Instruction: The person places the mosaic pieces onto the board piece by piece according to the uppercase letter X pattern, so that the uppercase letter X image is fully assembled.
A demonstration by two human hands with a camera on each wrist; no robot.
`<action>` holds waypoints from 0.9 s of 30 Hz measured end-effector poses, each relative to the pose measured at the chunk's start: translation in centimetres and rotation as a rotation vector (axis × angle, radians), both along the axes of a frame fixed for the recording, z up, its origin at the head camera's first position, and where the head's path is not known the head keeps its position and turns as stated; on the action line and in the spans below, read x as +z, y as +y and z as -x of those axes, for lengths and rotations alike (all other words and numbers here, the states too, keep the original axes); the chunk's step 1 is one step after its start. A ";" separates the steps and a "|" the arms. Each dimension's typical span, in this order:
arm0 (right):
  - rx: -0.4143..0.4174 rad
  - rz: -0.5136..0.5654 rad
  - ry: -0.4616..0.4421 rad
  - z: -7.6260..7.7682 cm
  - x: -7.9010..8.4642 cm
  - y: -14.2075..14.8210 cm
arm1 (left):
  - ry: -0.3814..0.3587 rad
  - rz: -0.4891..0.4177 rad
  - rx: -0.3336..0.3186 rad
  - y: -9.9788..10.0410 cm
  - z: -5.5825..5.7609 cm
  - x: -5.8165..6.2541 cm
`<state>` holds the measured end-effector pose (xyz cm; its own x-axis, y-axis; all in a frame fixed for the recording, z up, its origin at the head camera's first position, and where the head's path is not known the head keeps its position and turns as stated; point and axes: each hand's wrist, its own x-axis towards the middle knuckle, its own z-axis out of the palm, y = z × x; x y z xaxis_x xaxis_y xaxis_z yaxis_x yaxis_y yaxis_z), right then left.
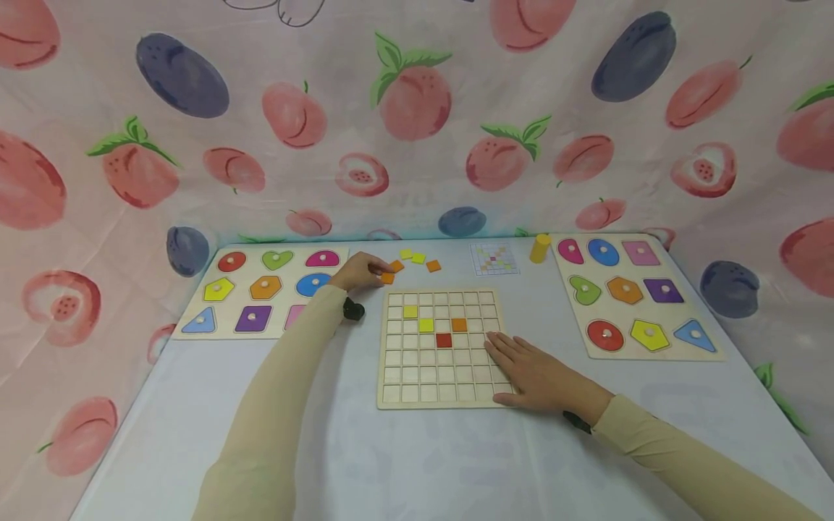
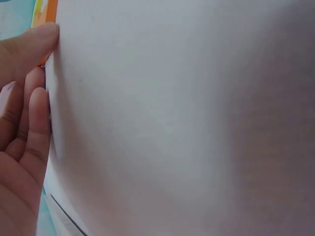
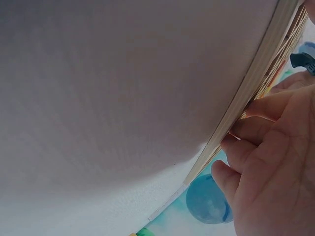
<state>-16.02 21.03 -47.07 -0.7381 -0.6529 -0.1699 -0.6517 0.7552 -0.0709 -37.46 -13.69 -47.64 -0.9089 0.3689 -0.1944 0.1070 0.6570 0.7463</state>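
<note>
My left hand (image 1: 360, 272) is at the back left of the grid board, its thumb and fingertips on an orange square tile (image 1: 388, 278). In the left wrist view the thumb lies against the edge of the orange tile (image 2: 51, 11), and the fingers are curled beneath. A second orange tile (image 1: 397, 266) touches those fingertips. The wooden grid board (image 1: 410, 356) carries two yellow tiles, a red tile (image 1: 444, 340) and an orange tile (image 1: 459, 325). Fingers extended, my right hand (image 1: 537, 373) rests on the board's right edge; its fingers (image 3: 253, 129) also show in the right wrist view.
Loose yellow tiles (image 1: 418, 257) and an orange tile (image 1: 433, 266) lie behind the board. A printed pattern card (image 1: 494, 259) and a yellow cylinder (image 1: 540, 248) are at the back. Shape puzzle boards stand left (image 1: 228, 315) and right (image 1: 606, 307).
</note>
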 end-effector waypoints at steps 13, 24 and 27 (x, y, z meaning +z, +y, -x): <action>0.006 0.010 0.003 0.1 0.1 0.0 | 0.026 0.068 0.035 -0.3 -0.2 -0.1; 0.004 0.013 0.008 0.0 0.1 0.0 | 0.094 0.086 0.056 -0.1 -1.0 0.2; 0.002 0.019 0.008 0.0 0.2 0.0 | 0.100 0.090 0.063 -0.1 -1.1 0.2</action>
<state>-15.98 20.99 -46.89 -0.7379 -0.6578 -0.1511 -0.6541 0.7521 -0.0801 -36.38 -13.78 -47.40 -0.9461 0.2960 -0.1311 0.1347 0.7283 0.6719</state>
